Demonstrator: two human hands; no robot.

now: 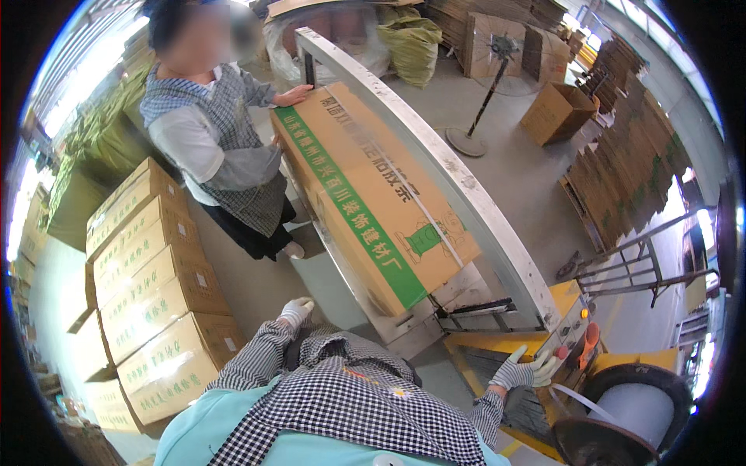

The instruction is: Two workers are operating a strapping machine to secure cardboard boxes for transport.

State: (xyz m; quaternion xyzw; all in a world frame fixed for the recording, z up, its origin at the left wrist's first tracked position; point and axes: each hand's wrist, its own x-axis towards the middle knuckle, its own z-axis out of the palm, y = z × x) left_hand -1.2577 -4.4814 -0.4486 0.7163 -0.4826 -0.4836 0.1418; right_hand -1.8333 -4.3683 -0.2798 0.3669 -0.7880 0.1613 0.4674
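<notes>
Right grip [524, 369] gloved, fingers spread, nothing held, just beside red button [561, 352] of control panel; whether fingertips touch, I can't tell. Left grip [297, 311] gloved, loosely bent; I can't tell if anything sits inside. Long carton [365, 186] ahead of both grips, beside metal arch [458, 175]; co-worker's hand [293, 96] on its far end. Strap reel [637, 415] right of right grip

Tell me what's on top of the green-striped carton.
A pale strap runs along the carton; a co-worker's hand rests at its far end. The surface beneath is covered.
</notes>
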